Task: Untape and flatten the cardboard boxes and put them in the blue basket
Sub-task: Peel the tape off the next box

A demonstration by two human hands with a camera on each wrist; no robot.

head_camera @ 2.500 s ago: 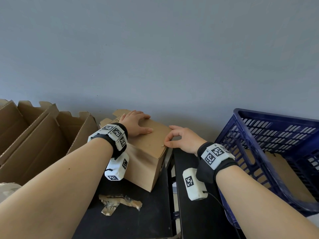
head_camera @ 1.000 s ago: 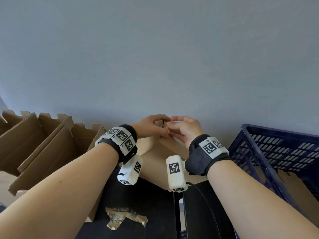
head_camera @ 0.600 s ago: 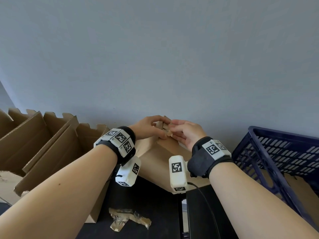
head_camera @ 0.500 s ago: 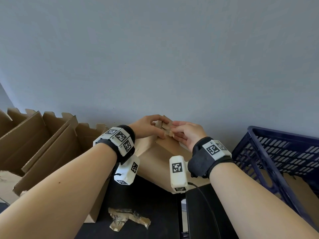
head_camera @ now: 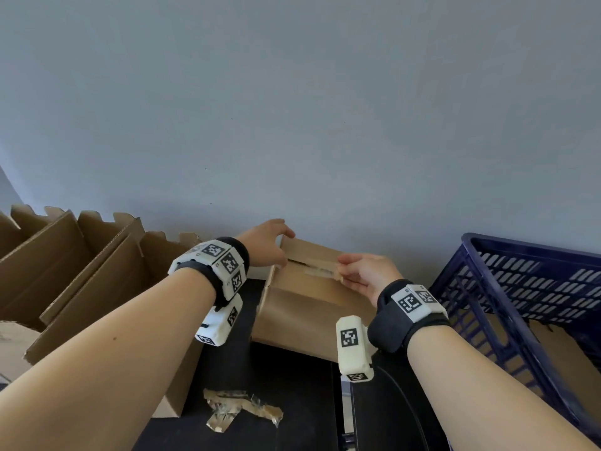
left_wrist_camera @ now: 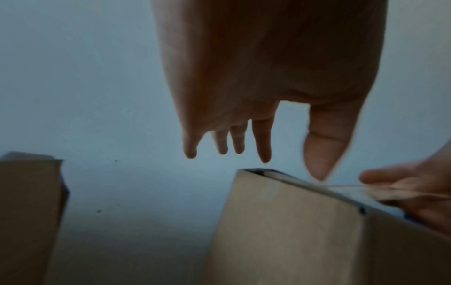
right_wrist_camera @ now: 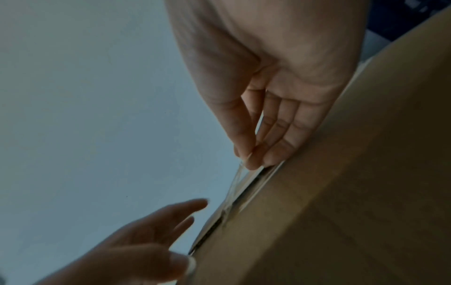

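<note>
- Cardboard box (head_camera: pixel 312 304) sat on the black tabletop (head_camera: pixel 260 369); right hand (head_camera: pixel 367 275) pinched its tape strip (head_camera: pixel 320 266), left hand (head_camera: pixel 265 245) spread loosely at the corner
- Blue basket (head_camera: pixel 520 288) stood right, peeled tape (head_camera: pixel 240 411) lay nearby

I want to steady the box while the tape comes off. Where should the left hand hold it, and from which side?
Probably the box's far left top corner, from the left. The right hand pinches the tape and the peeled strip runs rightward along the top seam, so a grip on the opposite end resists that pull. The left hand is already there, fingers spread, clear of the tape.
</note>
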